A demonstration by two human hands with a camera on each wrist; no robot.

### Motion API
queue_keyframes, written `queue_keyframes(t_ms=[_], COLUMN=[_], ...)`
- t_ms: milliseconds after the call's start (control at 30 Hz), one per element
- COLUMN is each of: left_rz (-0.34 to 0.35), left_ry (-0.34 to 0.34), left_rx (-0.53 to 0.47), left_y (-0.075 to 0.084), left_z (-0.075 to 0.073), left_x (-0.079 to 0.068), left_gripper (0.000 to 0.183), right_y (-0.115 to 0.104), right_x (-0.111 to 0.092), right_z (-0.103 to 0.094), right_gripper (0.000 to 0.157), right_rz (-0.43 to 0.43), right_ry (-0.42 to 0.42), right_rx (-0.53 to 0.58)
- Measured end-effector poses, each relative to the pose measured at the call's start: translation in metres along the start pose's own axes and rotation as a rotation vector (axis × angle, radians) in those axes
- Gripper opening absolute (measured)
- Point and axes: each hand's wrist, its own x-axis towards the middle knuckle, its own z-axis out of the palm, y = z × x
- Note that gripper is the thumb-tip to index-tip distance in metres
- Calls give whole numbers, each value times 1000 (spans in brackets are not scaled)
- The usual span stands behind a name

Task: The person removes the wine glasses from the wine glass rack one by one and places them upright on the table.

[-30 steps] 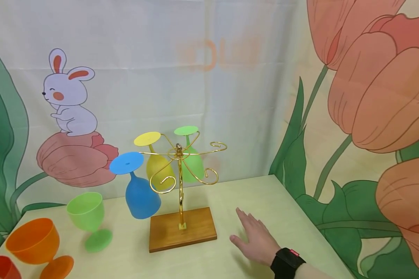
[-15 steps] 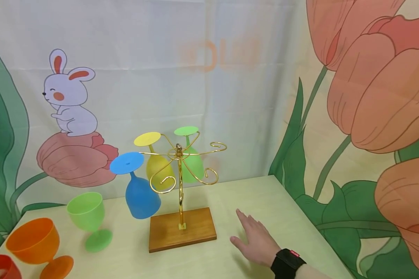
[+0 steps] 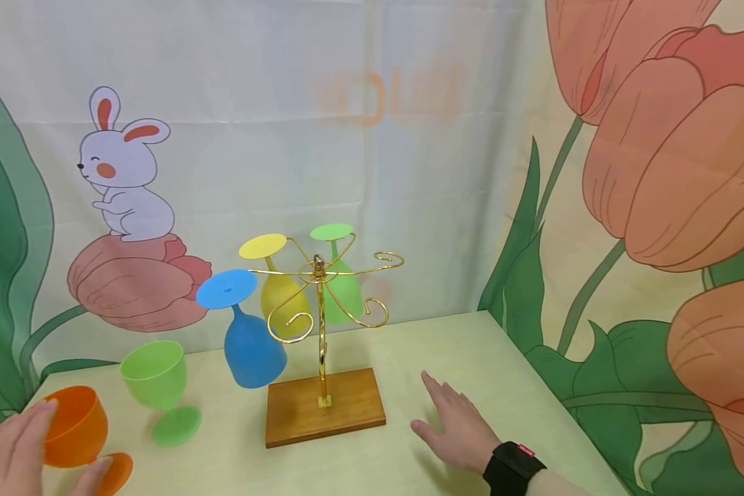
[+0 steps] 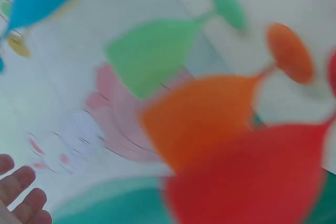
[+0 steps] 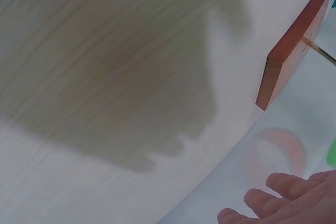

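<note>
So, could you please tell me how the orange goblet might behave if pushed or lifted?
The orange goblet would probably tip if pushed high up, its wide bowl sitting above a narrow stem. Its plastic look suggests it is light and fairly stiff.

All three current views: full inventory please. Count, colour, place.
Table: 1, pale, head view foreground
Printed backdrop: panel count unclear, pale with rabbit and flowers, behind and right of table
Rack: 1, gold, head view middle
Wooden base: 1, brown, under rack
Hung goblets: 3, blue goblet, yellow goblet, hung green goblet, upside down on rack
Standing goblets: 3, standing green goblet, orange goblet, red goblet (left wrist view only), left of rack
Wrist strap: 1, black, right wrist
Left hand: 1, bare, head view's lower left, partly covering orange goblet
Right hand: 1, bare, right of wooden base
</note>
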Motion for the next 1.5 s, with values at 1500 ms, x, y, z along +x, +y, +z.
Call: queue_keyframes(t_ms=[1500], left_rz=[542], left_ry=[-188], left_rx=[-132], left_y=[139], left_z=[117], left_x=[78], left_gripper=[55], right_y=[-80], right_x=[64], right_z=[-174], right_gripper=[75], right_rz=[-256], right_ry=[170], right_rx=[-16])
